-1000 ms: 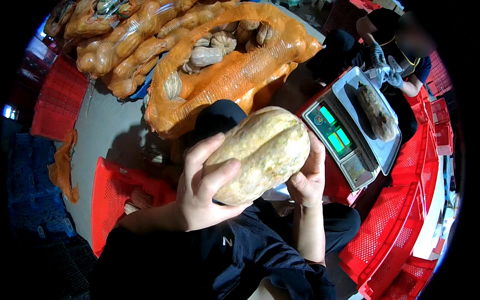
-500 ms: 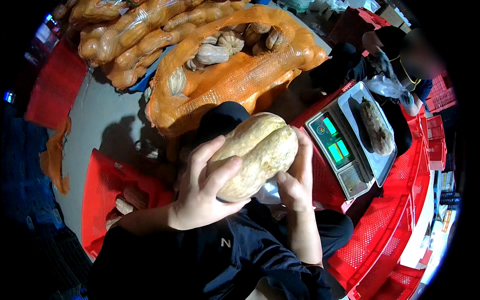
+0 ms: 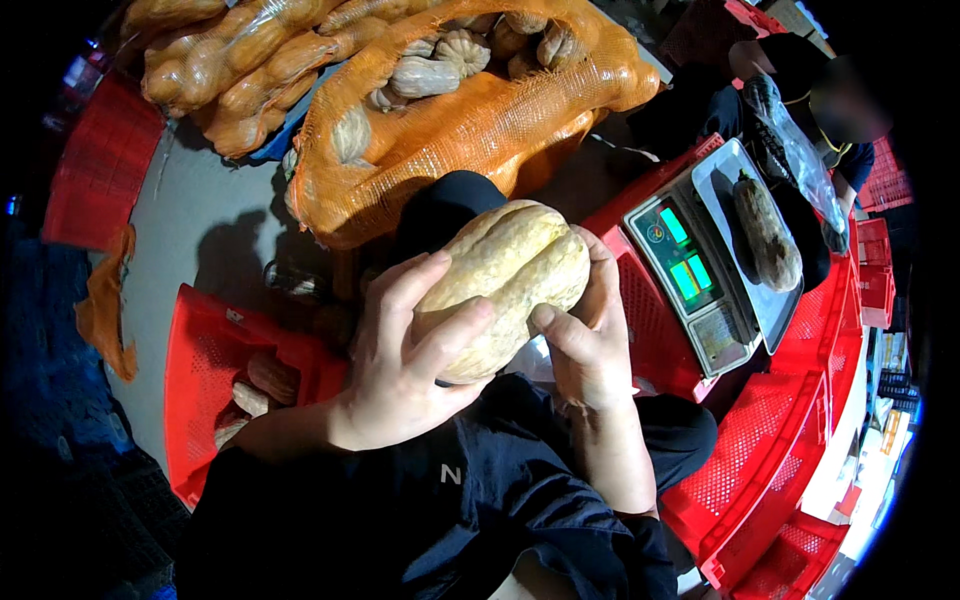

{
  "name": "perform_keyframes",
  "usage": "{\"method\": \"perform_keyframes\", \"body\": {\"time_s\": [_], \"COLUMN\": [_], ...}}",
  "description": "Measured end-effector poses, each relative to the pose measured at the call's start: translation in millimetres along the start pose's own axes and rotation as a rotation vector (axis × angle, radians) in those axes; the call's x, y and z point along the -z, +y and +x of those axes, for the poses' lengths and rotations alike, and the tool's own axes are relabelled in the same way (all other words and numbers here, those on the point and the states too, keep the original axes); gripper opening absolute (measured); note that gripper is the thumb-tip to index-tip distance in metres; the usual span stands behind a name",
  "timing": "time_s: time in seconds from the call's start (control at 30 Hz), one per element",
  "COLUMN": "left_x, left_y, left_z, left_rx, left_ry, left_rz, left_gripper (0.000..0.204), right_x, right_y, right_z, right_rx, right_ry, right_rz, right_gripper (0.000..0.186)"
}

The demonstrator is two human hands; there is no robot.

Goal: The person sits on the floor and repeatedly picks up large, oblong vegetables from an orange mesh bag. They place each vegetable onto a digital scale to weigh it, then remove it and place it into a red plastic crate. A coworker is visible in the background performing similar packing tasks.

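Note:
Between both hands I hold a pale tan, ribbed pumpkin (image 3: 508, 275) above my lap. My left hand (image 3: 405, 350) wraps its left and near side with the fingers curved over it. On the other side my right hand (image 3: 592, 325) grips the end, its thumb pressed on the near face. Beyond my knee lies an orange mesh sack (image 3: 450, 180), torn open, with several pumpkins (image 3: 425, 76) inside. At the right a digital scale (image 3: 690, 270) with lit green displays bears a long, mottled pumpkin (image 3: 768, 232) on its metal tray (image 3: 718, 180).
A red crate (image 3: 215, 340) with a few pumpkins (image 3: 272, 377) stands at my left. More filled orange sacks (image 3: 235, 60) are piled at the far left. Red crates (image 3: 765, 430) line the right side. A co-worker (image 3: 790, 110) with clear plastic sits beyond the scale.
The pumpkin has turned slightly in my hands, and my right thumb has moved up onto its near face. The co-worker's arm and plastic have shifted. The whole view has tilted a little.

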State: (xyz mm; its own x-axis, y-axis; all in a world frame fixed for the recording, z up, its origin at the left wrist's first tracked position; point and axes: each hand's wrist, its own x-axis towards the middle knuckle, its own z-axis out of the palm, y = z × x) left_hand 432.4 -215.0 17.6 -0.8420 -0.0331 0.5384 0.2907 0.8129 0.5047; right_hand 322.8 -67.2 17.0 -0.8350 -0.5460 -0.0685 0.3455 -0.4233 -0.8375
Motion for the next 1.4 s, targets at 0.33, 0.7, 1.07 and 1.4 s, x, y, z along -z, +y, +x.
{"method": "perform_keyframes", "body": {"time_s": [0.33, 0.7, 1.07, 1.4], "left_x": [15.9, 76.1, 163.8, 92.5], "left_y": [-9.1, -94.7, -128.1, -288.6], "left_z": [-10.8, -275.5, -628.3, -226.5], "left_rx": [0.258, 1.379, 1.945, 0.916], "left_ry": [-0.026, 0.865, 0.993, 0.498], "left_rz": [-0.056, -1.129, 0.249, 0.66], "left_gripper": [0.094, 0.046, 0.046, 0.02], "right_x": [-13.4, -104.5, 31.9, 89.7], "right_y": [12.5, 66.5, 28.4, 49.7], "right_z": [1.1, 17.8, 67.6, 61.8], "right_rx": [0.021, -0.289, -0.3, -0.251], "right_ry": [-0.179, -0.869, -0.266, -0.01], "right_rz": [-0.3, -0.551, -0.54, -0.321], "right_gripper": [0.081, 0.044, 0.014, 0.012]}}
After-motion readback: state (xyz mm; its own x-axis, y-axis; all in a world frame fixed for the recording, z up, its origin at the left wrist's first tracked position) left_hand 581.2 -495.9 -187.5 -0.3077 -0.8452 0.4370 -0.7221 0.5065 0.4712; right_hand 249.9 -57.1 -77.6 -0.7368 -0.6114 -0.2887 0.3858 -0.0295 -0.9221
